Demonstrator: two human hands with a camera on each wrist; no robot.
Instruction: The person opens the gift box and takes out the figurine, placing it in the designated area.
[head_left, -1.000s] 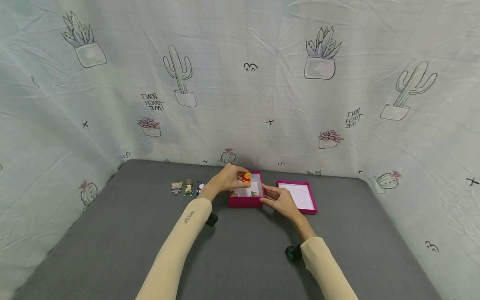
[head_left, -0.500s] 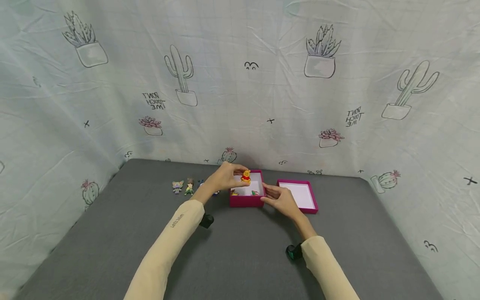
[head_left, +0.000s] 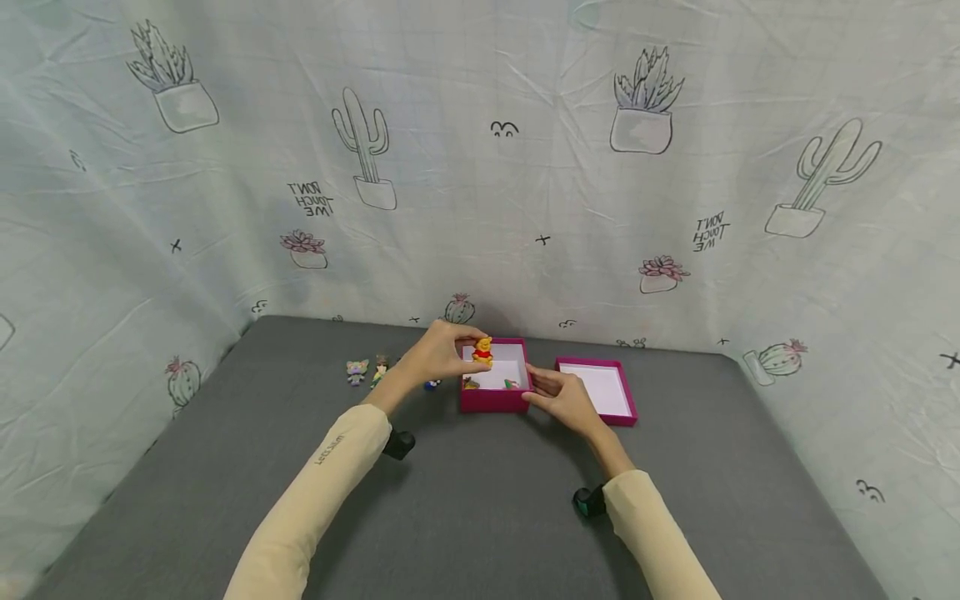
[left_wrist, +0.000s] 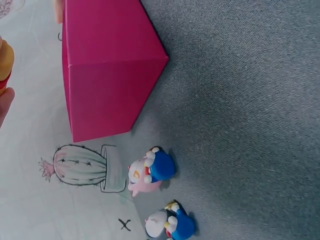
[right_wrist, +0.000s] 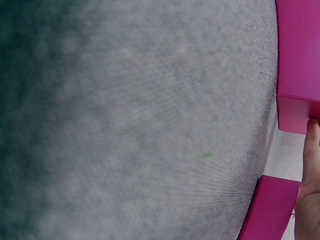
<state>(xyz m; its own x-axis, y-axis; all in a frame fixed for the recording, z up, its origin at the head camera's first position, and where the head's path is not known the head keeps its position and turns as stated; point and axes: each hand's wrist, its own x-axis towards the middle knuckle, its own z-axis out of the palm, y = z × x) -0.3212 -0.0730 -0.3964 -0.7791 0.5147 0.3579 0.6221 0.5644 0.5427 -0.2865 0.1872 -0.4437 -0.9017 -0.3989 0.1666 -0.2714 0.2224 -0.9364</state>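
In the head view my left hand pinches a small yellow bear figurine with a red shirt, above the left part of an open pink box. Part of this bear also shows at the left edge of the left wrist view. My right hand holds the box's right side near the front corner; in the right wrist view a finger lies against the outer wall. Inside the box are a brownish figurine and a red-and-green one, both small and partly hidden.
A pink lid lies inside-up right of the box. Left of it, on the grey tabletop, stand a cat-like figurine, a green-dressed figurine and blue-and-white figurines, partly behind my left arm. A patterned curtain hangs behind.
My left hand has moved slightly left and up with the bear figurine, from over the box's middle toward its left wall. My right hand keeps its place on the box.
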